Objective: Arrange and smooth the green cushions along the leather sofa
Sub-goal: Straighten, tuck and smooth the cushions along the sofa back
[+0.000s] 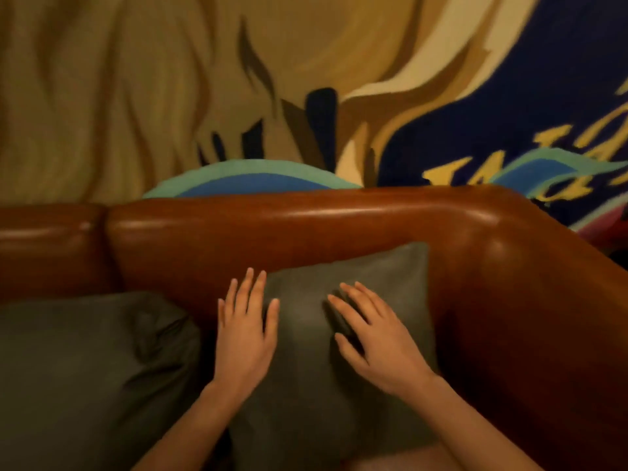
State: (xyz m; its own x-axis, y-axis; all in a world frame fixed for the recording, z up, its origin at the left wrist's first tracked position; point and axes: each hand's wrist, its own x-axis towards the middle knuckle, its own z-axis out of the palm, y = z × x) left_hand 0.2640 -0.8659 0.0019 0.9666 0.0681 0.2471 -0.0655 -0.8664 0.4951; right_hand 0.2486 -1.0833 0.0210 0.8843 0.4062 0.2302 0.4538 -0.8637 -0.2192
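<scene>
cushion (pixel 339 334) partly hidden under both flat hands (pixel 244 338), lower edge cut off.

A sofa (pixel 306 229) spans the middle of the frame, its backrest across and its arm down the right; one cushion (pixel 380 287) leans in the corner right of centre; a second cushion (pixel 85 368) lies at lower left; a wall hanging (pixel 136 79) fills the top, behind the backrest.
</scene>
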